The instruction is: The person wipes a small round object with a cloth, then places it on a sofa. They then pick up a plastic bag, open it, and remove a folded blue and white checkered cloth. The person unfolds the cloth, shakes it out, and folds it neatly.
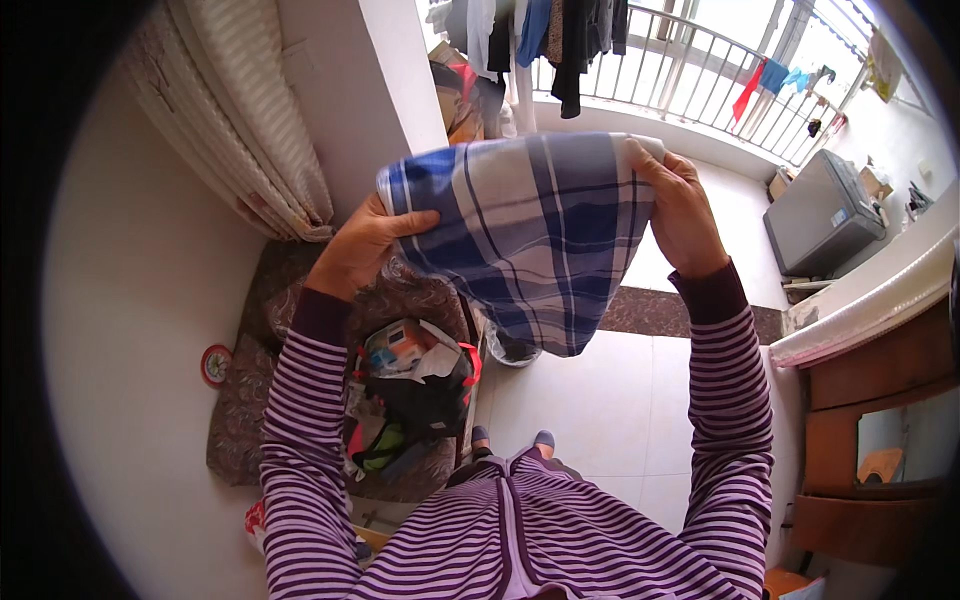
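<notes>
A blue, grey and white plaid cloth [540, 217] hangs between my two hands at the upper middle of the view. My left hand [371, 240] grips its left edge, with the thumb lying on the front of the fabric. At the upper right corner, my right hand [682, 206] pinches the cloth between thumb and fingers. The top edge is folded over, and the lower part tapers down towards a lined waste bin [514, 349], which the fabric partly covers.
On the left, a brown patterned sofa [247, 420] holds a black bag [420, 397] with red handles. Clothes [574, 52] hang near the balcony railing [690, 67]. A grey appliance [817, 214] stands at the right, above wooden furniture [832, 435]. A curtain [247, 127] hangs at upper left.
</notes>
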The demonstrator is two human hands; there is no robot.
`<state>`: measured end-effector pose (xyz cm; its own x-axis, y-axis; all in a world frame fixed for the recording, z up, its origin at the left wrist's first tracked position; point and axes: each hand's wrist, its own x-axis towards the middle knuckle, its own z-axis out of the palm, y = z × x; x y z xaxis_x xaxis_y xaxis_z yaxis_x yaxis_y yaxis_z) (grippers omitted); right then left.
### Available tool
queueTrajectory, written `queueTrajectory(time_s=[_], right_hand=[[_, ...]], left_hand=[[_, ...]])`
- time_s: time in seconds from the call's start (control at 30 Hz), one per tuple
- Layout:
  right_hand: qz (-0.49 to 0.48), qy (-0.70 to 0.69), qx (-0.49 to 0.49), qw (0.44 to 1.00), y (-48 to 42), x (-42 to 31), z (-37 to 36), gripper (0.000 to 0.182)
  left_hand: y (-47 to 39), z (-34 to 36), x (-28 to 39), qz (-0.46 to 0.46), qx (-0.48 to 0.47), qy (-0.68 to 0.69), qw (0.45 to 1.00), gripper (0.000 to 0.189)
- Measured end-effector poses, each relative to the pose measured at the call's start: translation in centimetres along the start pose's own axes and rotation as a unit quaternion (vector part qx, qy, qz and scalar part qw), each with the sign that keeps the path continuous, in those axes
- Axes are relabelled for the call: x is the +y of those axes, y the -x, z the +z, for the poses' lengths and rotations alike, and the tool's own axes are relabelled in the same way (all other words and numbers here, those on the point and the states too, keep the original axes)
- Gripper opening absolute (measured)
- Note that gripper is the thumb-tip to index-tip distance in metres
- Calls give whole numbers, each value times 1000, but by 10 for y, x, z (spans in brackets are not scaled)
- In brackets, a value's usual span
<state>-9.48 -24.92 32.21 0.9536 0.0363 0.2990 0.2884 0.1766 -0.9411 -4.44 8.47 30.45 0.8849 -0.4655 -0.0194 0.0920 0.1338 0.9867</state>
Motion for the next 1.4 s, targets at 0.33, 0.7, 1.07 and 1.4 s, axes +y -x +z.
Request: queueTrajectory(time_s=[0.33, 0.7, 1.07, 1.4], right_hand=[[64, 176, -45, 981, -1, -17, -25, 28], [22, 21, -33, 999, 16, -31, 14, 26], [-49, 198, -4, 979, 32, -16, 52, 26], [-135, -14, 89, 987, 18, -14, 98, 21]], left_hand=[[-31, -1, 13, 33, 15, 25, 999, 23], [-23, -14, 24, 42, 77, 98, 991, 22], [-21, -62, 18, -1, 88, 15, 996, 25], [-1, -74, 40, 147, 227, -364, 891, 68]])
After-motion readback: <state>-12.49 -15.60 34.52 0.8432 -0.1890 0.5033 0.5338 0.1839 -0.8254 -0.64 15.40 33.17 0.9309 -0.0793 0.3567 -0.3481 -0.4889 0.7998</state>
